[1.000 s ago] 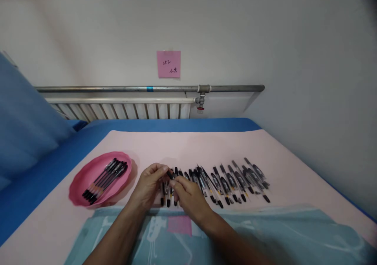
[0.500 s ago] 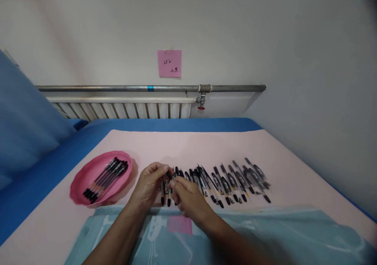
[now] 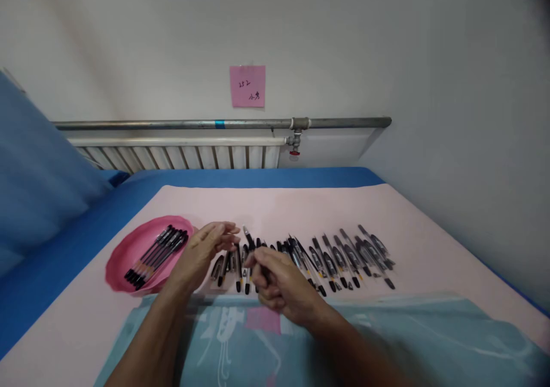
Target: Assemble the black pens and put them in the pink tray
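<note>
My right hand (image 3: 279,284) is closed around a pen (image 3: 248,237), whose black grip and pale pointed end stick up past my fingers. Most of its barrel is hidden in the fist. To the left, my left hand (image 3: 208,249) is open, its fingers stretched toward the pen but apart from it. Below and beside both hands lies a row of pen parts (image 3: 329,264): clear barrels, black caps and small pointed tips. A pink scalloped dish (image 3: 117,261) at the left holds several pens (image 3: 158,255) with black ends, lying side by side.
The pink table cover (image 3: 275,206) lies over a blue one (image 3: 258,178). A teal printed cloth (image 3: 365,329) covers the near edge. Behind stand a white radiator (image 3: 180,156) and a metal pipe (image 3: 172,125) with a valve. Blue fabric (image 3: 38,163) hangs at the left.
My left hand has let go and moved left, its fingers opening. My right hand keeps the pen, which now points up and away. More loose parts show between the hands.
</note>
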`<control>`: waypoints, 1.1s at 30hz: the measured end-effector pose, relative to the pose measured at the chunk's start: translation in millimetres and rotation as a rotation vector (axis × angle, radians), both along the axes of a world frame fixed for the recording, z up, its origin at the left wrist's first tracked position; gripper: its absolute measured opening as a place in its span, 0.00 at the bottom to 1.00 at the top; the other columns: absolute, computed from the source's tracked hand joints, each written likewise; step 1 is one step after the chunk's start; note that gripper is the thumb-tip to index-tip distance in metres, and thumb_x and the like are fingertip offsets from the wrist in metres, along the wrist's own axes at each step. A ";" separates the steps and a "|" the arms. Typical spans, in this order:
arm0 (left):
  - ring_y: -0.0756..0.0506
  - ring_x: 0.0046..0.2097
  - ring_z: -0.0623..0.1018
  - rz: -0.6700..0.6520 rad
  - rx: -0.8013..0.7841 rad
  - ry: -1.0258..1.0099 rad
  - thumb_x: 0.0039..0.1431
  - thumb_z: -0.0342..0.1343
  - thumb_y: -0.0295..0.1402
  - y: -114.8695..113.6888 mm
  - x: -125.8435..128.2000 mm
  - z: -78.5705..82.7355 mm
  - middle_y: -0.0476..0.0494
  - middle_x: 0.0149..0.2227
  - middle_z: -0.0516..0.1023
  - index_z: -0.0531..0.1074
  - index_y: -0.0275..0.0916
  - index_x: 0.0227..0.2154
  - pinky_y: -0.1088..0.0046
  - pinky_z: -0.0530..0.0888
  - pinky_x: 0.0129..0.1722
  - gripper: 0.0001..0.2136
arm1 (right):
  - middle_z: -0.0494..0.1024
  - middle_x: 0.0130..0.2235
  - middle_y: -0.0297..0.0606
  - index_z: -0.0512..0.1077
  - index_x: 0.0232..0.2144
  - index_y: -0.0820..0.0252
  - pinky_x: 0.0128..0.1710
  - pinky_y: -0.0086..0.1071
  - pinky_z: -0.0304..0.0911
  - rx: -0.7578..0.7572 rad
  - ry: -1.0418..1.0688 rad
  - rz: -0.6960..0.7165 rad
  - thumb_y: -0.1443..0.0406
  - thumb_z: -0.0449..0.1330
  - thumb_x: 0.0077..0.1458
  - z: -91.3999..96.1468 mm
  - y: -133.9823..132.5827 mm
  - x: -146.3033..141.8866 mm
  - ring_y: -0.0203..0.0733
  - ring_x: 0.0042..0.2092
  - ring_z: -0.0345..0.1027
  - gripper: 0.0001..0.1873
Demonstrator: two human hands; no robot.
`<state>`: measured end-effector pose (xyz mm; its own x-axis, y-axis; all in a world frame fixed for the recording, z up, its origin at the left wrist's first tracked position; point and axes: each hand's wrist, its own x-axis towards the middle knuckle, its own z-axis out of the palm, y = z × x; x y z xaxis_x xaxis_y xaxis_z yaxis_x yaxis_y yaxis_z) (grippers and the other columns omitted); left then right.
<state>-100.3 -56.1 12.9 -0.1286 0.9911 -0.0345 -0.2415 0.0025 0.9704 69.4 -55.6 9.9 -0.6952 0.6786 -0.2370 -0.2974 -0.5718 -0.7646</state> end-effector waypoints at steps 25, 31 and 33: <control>0.41 0.29 0.71 0.140 -0.243 1.072 0.39 0.56 0.31 1.2 -20.7 -27.6 0.43 0.17 0.68 0.65 0.39 0.14 0.70 0.60 0.30 0.06 | 0.58 0.18 0.23 0.64 0.29 0.59 0.12 0.20 0.35 0.162 -0.342 -0.099 0.58 0.49 0.54 -8.5 0.2 -1.5 0.23 0.13 0.40 0.10; 0.48 0.29 0.73 0.158 -0.180 0.275 0.42 0.56 0.33 4.1 -11.8 -7.4 0.46 0.25 0.74 0.69 0.37 0.23 0.74 0.67 0.31 0.05 | 0.62 0.19 0.27 0.63 0.24 0.60 0.16 0.22 0.43 0.407 -0.502 -0.067 0.60 0.48 0.55 -23.1 -4.3 -6.3 0.26 0.17 0.48 0.12; 0.48 0.30 0.75 0.096 -0.221 -0.040 0.43 0.58 0.32 3.8 -9.5 -5.0 0.44 0.28 0.76 0.68 0.36 0.25 0.72 0.70 0.32 0.06 | 0.63 0.20 0.28 0.62 0.22 0.60 0.19 0.23 0.45 0.482 -0.525 -0.073 0.60 0.49 0.55 -28.8 -5.1 -7.3 0.27 0.19 0.51 0.13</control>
<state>-109.8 -52.2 7.9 -0.2157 0.9423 -0.2559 -0.2891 0.1887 0.9385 62.2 -60.7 -18.9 -0.5208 0.8322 -0.1901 0.1543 -0.1273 -0.9798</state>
